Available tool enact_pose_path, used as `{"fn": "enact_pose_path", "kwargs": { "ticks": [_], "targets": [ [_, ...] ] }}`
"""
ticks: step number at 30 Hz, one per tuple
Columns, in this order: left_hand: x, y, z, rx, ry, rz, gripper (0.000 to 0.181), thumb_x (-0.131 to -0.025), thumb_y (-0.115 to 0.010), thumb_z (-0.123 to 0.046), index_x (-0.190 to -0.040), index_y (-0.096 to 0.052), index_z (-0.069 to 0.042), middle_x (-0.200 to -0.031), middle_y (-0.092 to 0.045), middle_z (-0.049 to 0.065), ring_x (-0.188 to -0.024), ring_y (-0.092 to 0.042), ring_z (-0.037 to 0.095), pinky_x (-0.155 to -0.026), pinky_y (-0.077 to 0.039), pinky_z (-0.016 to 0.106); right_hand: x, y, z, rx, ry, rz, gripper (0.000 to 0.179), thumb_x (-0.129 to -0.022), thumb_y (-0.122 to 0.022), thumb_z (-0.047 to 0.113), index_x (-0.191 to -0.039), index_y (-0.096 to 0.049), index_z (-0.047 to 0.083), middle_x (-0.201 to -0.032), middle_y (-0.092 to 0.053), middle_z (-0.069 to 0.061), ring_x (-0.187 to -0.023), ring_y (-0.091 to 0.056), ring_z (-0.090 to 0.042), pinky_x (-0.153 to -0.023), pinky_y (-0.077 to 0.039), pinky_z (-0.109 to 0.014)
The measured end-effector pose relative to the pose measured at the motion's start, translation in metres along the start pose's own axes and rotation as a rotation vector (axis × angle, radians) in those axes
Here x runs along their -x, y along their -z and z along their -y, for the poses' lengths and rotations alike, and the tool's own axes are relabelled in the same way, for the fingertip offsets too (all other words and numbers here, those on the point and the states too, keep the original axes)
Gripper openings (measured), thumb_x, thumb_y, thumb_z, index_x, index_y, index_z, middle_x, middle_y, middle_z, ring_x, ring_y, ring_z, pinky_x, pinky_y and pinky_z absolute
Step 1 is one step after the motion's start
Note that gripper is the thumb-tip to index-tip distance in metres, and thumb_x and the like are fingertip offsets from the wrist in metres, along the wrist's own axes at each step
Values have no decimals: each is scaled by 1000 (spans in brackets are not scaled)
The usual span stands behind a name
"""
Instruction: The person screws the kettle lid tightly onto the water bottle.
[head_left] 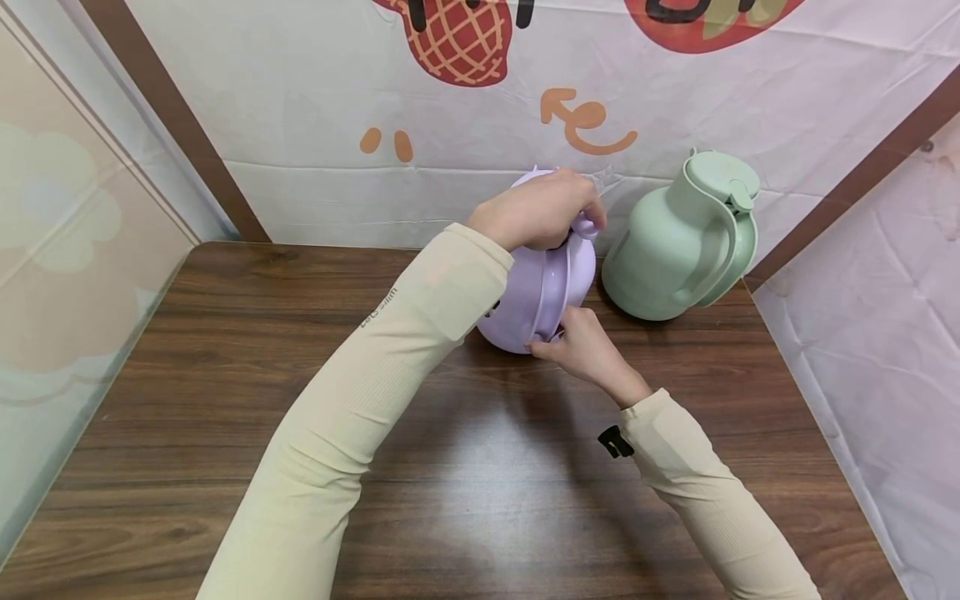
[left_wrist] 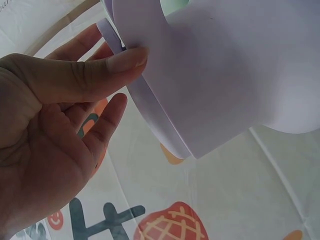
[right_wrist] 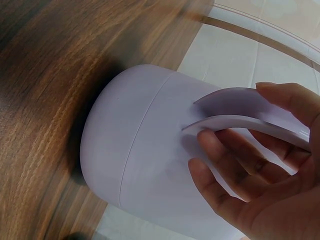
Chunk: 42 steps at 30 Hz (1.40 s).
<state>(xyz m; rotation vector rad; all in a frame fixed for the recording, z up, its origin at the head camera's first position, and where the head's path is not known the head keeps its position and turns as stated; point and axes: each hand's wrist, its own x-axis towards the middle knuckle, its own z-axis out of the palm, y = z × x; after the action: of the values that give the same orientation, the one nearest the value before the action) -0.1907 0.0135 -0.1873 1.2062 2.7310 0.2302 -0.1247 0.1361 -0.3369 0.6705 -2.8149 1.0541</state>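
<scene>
A lilac thermal jug (head_left: pixel 517 292) stands near the back of the wooden table, its handle side towards me. From the left, my left hand (head_left: pixel 543 212) reaches over its top and hides much of it. In the left wrist view, my left thumb (left_wrist: pixel 127 60) lies at the edge of the jug's lid (left_wrist: pixel 159 120), with fingers behind, pinching it. My right hand (head_left: pixel 587 346) grips the lower part of the handle. In the right wrist view, fingers curl under the jug's handle (right_wrist: pixel 235 121), while the thumb lies on its far strip.
To the right of the lilac jug stands a pale green thermal jug (head_left: pixel 660 250), with its lid on. A white printed cloth (head_left: pixel 300 108) hangs right behind the wooden table (head_left: pixel 247 333). More hanging panels border both sides of the table.
</scene>
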Motion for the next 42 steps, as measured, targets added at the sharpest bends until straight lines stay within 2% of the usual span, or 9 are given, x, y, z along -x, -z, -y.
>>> {"fn": "enact_pose_path", "kwargs": {
  "ticks": [15,23,31,42],
  "targets": [
    [2,1,1,23,9,-14,57,-77,-39,18,-110,-67,-19,-116,-57,-3,-111,-47,10,-83,-35,20,0,-1,-1,-15,4,0,25,-70,-71,7,-92,-60,-1,-80,-62,-9,-70,-54,-20,-64,-45,-33],
    [2,0,1,30,16,-12,58,-75,-39,18,-111,-66,-19,-116,-57,-3,-109,-47,10,-81,-35,20,1,0,-1,-22,-10,9,27,-70,-71,8,-93,-60,0,-82,-63,-10,-70,-54,-19,-63,-45,-33],
    [2,-1,3,18,-6,-25,56,-75,-39,18,-108,-68,-17,-112,-58,-2,-106,-48,11,-82,-36,21,0,0,-1,-20,5,0,27,-70,-71,7,-94,-61,0,-82,-63,-10,-72,-55,-20,-65,-45,-34],
    [2,1,3,28,-21,-25,56,-72,-38,19,-104,-68,-15,-108,-59,-2,-97,-47,11,-77,-37,21,0,0,-1,-18,3,3,26,-70,-71,8,-93,-61,0,-81,-63,-10,-71,-55,-20,-64,-45,-34]
  ]
}}
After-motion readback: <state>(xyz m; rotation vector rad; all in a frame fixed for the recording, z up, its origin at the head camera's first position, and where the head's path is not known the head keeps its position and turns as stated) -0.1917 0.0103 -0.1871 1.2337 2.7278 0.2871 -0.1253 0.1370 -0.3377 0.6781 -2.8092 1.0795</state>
